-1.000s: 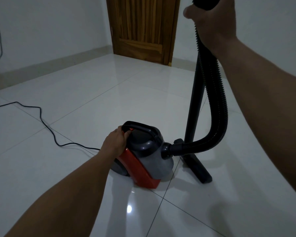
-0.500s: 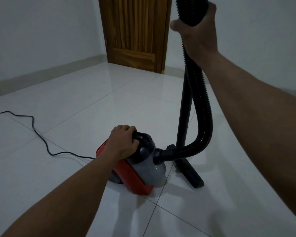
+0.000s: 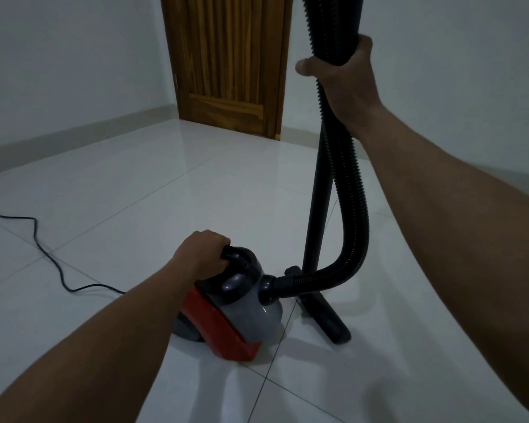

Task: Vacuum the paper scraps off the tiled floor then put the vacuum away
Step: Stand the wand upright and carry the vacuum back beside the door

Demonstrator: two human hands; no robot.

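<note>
Both hands busy: left hand (image 3: 200, 254) grips vacuum (image 3: 235, 303) handle, right hand (image 3: 342, 77) hose (image 3: 351, 209).

Both arms bare to the frame edge: left hand (image 3: 200, 254) and forearm in from 7 o'clock, right hand (image 3: 345, 83) and forearm from 4 o'clock.
</note>
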